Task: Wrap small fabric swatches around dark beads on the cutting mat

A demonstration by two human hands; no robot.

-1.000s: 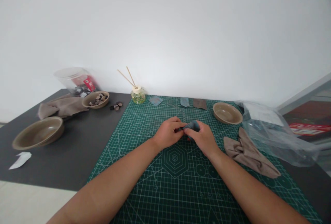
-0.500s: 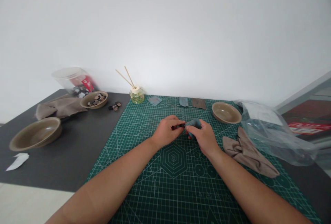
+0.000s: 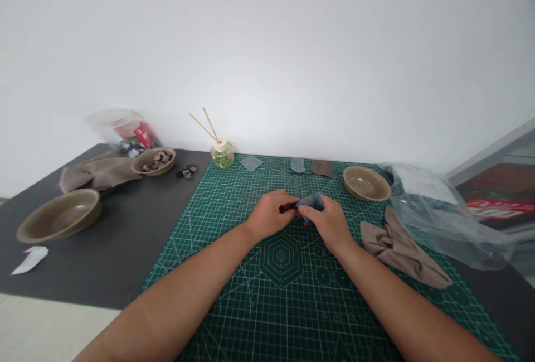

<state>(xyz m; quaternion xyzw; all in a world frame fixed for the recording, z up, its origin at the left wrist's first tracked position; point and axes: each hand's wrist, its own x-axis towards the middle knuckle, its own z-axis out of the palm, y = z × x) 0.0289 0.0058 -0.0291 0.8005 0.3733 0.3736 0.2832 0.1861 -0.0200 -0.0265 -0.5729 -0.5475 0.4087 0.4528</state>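
Over the green cutting mat (image 3: 217, 273), my two hands meet near the middle. My right hand (image 3: 330, 220) is closed on a folded piece of blue-grey sandpaper (image 3: 313, 201), thumb pressed on its near side. Just left of it, my left hand (image 3: 270, 214) pinches a small dark piece (image 3: 293, 206) between thumb and fingers. Its far end meets the sandpaper, and the fingers hide most of its shape.
Behind lie small grey squares (image 3: 251, 162) and a brown square (image 3: 322, 168). A bowl (image 3: 366, 183), brown cloth (image 3: 405, 250) and plastic bag (image 3: 443, 211) are right. Left are a reed diffuser (image 3: 222, 153), a bowl of chips (image 3: 154, 162), loose chips (image 3: 186, 172) and a larger bowl (image 3: 58, 217).
The sandpaper has shifted slightly and turned in my right fingers, closer against the dark piece. My left fingers have curled a little more around that piece.
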